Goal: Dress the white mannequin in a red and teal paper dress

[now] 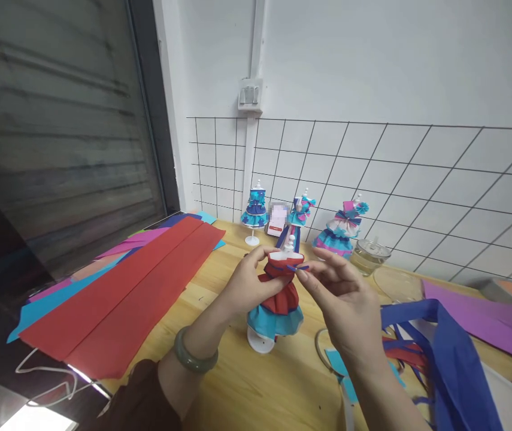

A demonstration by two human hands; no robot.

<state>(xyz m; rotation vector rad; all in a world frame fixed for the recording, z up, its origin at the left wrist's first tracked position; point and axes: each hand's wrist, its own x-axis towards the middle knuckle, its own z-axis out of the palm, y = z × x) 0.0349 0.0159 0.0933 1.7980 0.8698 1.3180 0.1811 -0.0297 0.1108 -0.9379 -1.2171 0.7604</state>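
A small white dress form (260, 342) stands upright in the middle of the wooden table, wearing a red bodice and a red-over-turquoise skirt (276, 320). My left hand (256, 278) is wrapped round its upper part, thumb across the front and fingers behind. On the right side of the bodice, my right hand (339, 281) pinches the end of a narrow dark blue strip (299, 267) between thumb and index finger. The strip lies against the front of the red bodice near its top edge.
Long red sheets (134, 287) lie over coloured ones at the left. Behind stand three dressed forms, a phone (278, 220) and a glass bowl (370, 256). Blue fabric (453, 347), scraps and a purple sheet (484, 320) lie at the right.
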